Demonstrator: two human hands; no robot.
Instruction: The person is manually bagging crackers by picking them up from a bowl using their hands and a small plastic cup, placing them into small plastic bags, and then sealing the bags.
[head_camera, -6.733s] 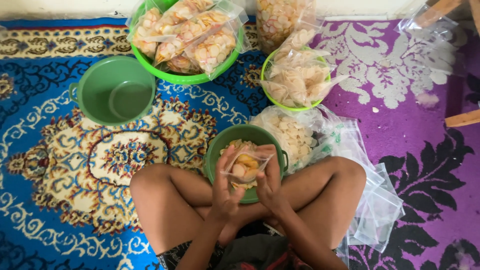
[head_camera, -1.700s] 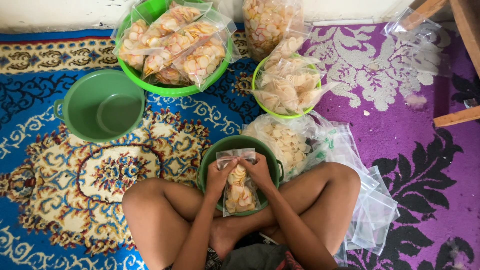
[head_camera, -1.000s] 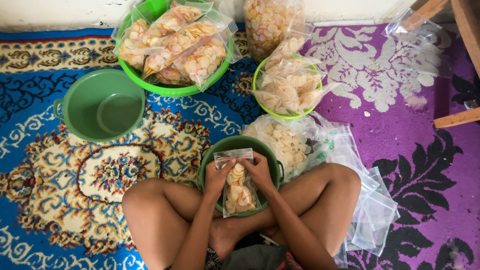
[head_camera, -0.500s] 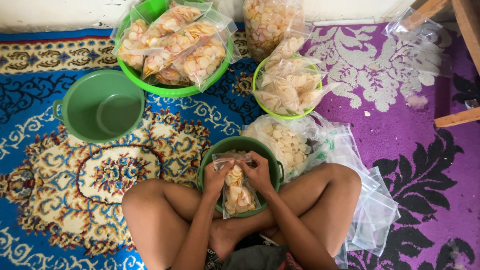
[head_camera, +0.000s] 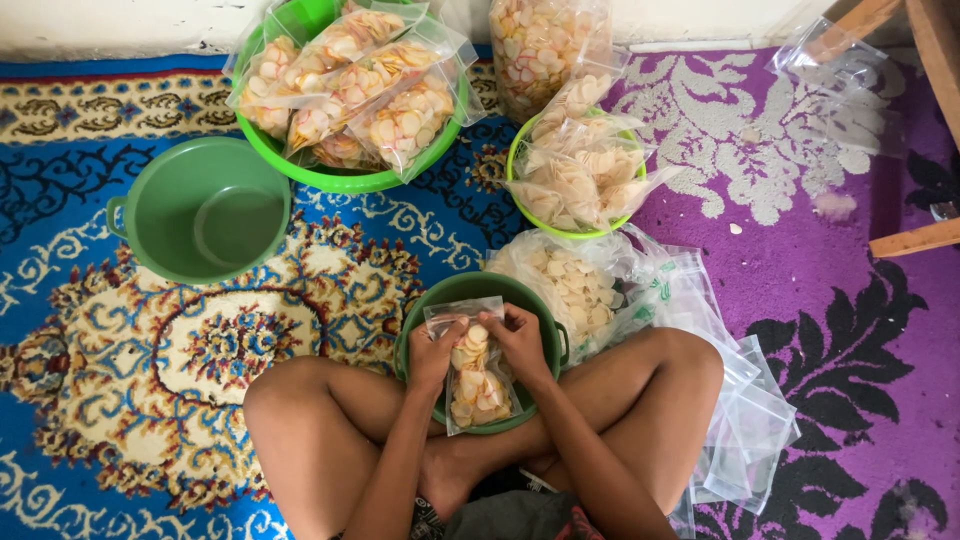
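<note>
I sit cross-legged on the carpet, and I hold a small clear bag of crackers upright between my two hands, just above the dark green bowl that rests against my legs. My left hand takes the bag on its left edge near the mouth, and my right hand takes it on the right edge; the fingers of both hands are closed on the plastic. I think the bag is kept over the bowl so that a cracker which falls lands inside and not on the carpet, and upright so that the round pale pieces settle to the bottom.

The big loose bag of crackers lies open just beside the bowl, on my right, near enough to reach without leaning. The flat empty plastic bags are spread past my right knee, on the purple part of the carpet. Farther from me, the bright green basin carries long filled packs, and the smaller light green bowl next to it is piled with filled packs too; they stand away from my legs, I suppose because they need no more handling. An empty green bucket stands apart on my left.
</note>
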